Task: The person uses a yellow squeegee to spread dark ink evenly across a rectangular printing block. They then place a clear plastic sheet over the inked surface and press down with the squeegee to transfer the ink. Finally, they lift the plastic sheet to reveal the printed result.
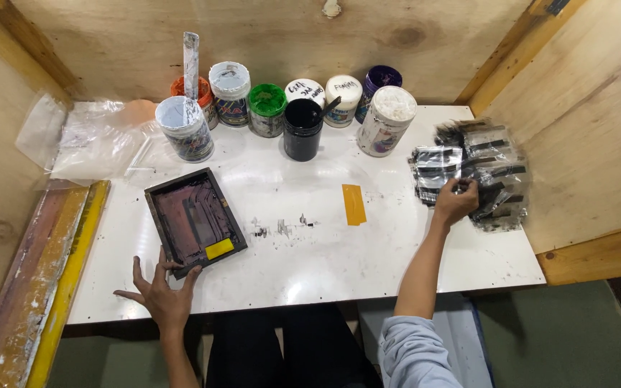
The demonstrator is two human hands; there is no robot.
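Meanwhile, the left hand (161, 296) lies spread, fingertips touching the dark framed screen (194, 220) on the counter (368, 251). The right hand (456, 200) pinches a black-smeared plastic sheet (436, 164) from the pile (494, 172).

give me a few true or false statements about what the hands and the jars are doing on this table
1. The left hand rests at the near edge of the small dark screen frame. True.
2. The right hand grips the black jar. False: it is pinching a piece in the pile of black and clear printed sheets at the right side of the white table.
3. A stick stands in the black jar. True.
4. The green-topped jar lies tipped over. False: it stands upright in the row of jars.
5. The yellow strip lies inside the screen frame. False: it lies on the bare table, apart from the frame.
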